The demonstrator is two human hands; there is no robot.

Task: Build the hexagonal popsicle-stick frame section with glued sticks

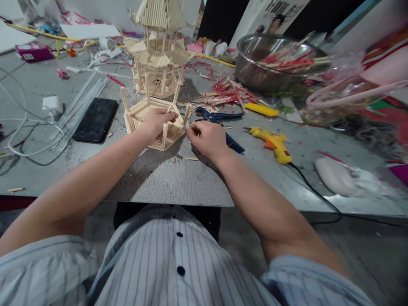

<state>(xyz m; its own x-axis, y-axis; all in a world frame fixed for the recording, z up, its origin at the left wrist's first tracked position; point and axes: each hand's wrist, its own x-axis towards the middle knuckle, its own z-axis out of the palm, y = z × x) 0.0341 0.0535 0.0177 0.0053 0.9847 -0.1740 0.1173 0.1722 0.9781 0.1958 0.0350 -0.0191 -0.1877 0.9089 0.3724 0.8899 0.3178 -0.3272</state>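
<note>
A hexagonal frame of pale wooden sticks [137,109], with a slatted floor and upright corner posts, rests on the table. My left hand [157,123] reaches over its front side, with thumb and fingers pinched together above the floor. What they hold, if anything, is hidden. Beside the frame's right corner post, my right hand [208,137] is closed, its fingertips pinched close to the edge. Whatever is in that pinch is too small to make out. Blue-handled pliers [219,115] lie just behind my right hand, partly covered by it.
A tiered stick pavilion [159,59] stands behind the frame. To the right are a yellow glue gun [270,142], a yellow-handled cutter [261,109] and a steel bowl [270,78] of red-and-pale sticks. A black phone [95,120] and a white charger [52,104] lie left.
</note>
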